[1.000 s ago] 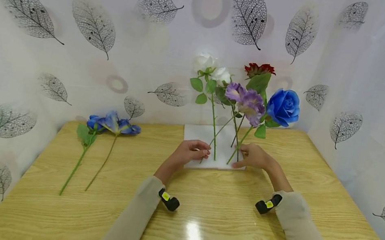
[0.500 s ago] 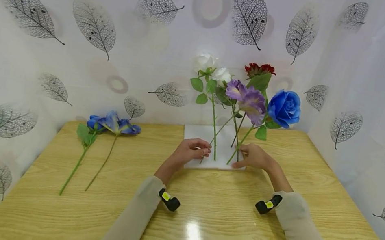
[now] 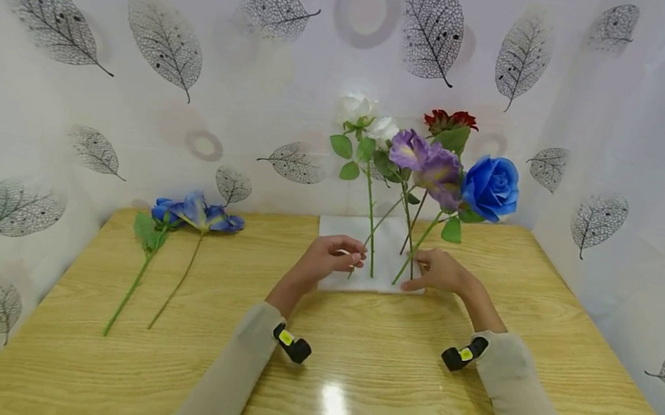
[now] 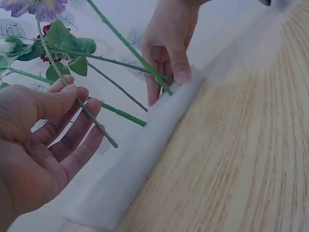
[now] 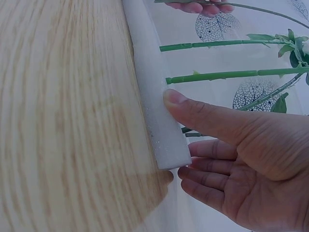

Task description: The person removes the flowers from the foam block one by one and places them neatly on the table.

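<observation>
- Left hand (image 3: 331, 260): grip pinching purple flower (image 3: 428, 164) by stem, apparently unplanted, above foam block (image 3: 384, 271)
- Right hand (image 3: 441, 271): grip wide, resting on foam block
- Seemingly planted: white roses (image 3: 357, 109), red flower (image 3: 449, 121), blue rose (image 3: 491, 187)
- Likely left: two blue flowers (image 3: 200, 217) on counter (image 3: 91, 379)

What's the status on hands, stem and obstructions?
Left hand pinching thin stem, lower tip not sunk in white foam. Right hand touching the foam's edge. Standing green stem close by, possibly in the way.

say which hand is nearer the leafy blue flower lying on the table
Left. The left hand is right of the leafy blue flower; the right hand is farther right, beyond the left.
</observation>
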Motion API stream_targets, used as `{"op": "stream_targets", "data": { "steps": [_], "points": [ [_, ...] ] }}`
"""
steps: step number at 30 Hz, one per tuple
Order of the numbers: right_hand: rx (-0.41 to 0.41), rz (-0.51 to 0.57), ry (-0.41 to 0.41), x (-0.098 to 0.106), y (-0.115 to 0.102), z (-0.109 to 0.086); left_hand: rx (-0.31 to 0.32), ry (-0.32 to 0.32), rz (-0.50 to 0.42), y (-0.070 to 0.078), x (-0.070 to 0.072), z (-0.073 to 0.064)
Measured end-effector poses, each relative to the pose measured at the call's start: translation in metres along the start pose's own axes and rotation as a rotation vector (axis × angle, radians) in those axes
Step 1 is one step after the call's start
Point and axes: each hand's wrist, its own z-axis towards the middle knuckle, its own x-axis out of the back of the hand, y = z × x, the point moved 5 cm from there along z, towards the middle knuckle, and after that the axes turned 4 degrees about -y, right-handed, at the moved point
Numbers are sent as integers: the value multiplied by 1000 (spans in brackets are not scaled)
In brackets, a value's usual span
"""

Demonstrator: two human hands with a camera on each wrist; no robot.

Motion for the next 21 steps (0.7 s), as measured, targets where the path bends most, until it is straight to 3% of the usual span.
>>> {"op": "stream_targets", "data": {
  "steps": [8, 21],
  "points": [
    [-6, -10, -10, -1, 0, 0, -37, 3, -15, 11, 9, -2],
    [1, -19, -2, -1, 1, 1, -21, 121, -66, 32, 41, -16]
  ]
}}
